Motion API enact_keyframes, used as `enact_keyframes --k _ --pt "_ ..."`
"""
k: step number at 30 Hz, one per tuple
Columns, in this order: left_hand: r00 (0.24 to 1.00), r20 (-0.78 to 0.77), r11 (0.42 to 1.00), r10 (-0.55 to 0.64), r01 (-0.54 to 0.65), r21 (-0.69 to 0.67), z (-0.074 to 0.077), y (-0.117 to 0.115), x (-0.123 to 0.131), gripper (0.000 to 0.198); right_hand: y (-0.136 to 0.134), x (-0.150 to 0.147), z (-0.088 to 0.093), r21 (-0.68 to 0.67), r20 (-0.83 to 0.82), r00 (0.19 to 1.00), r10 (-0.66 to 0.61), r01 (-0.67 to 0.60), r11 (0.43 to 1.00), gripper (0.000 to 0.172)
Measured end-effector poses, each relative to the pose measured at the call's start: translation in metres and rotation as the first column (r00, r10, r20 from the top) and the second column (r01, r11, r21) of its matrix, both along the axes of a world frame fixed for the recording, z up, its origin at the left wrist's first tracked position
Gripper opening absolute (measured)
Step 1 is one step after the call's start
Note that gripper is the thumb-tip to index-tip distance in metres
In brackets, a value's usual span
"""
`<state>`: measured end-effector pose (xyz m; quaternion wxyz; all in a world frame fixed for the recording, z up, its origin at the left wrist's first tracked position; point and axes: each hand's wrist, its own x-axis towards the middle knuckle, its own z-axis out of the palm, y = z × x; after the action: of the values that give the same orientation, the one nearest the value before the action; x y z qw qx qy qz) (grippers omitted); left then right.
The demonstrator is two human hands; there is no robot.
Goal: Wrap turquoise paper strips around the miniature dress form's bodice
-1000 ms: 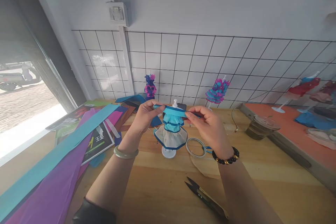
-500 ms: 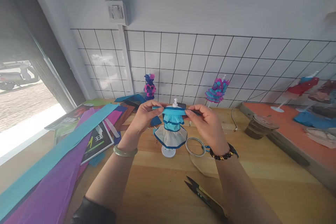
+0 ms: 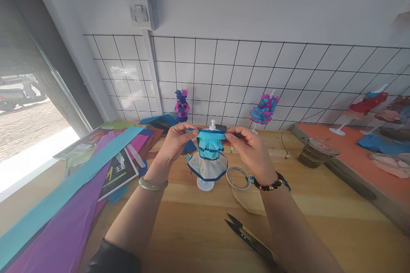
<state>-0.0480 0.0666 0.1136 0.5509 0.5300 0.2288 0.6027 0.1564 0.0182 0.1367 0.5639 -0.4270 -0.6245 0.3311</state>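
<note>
A small white dress form stands upright on the wooden table, wearing a ruffled dress with turquoise tiers over a cream skirt edged in dark blue. Across its upper chest runs a turquoise strip with a dark blue edge. My left hand pinches the strip's left end between thumb and fingers. The right end is pinched by my right hand. Just right of the skirt lies a roll of tape. Black thread snips lie nearer, at the lower right.
Cloth strips and magazines cover the left side. Two dressed forms, one purple and one blue-pink, stand by the tiled wall. A cup sits right, beside an orange surface holding more dressed forms.
The view has shifted slightly. Both hands keep their pinch on the strip, which stays stretched across the form with little visible movement.
</note>
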Motion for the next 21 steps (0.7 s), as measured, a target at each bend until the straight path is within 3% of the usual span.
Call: enact_keyframes --k 10,15,21 --pt "0.99 -0.063 0.992 -0.124 0.125 0.004 0.012 -0.01 -0.006 0.013 -0.008 0.003 0.006 -0.007 0.151 0.989 -0.006 0.007 1.0 0.028" --pt "0.983 -0.081 0.986 -0.163 0.164 0.008 0.015 -0.013 -0.007 0.012 -0.012 0.005 0.008 -0.043 0.147 0.989 0.017 -0.011 0.999 0.028" --pt "0.987 -0.05 0.989 -0.15 0.149 -0.013 0.012 -0.011 -0.007 0.012 -0.011 0.006 0.007 -0.009 0.247 0.968 -0.034 0.037 0.999 0.026"
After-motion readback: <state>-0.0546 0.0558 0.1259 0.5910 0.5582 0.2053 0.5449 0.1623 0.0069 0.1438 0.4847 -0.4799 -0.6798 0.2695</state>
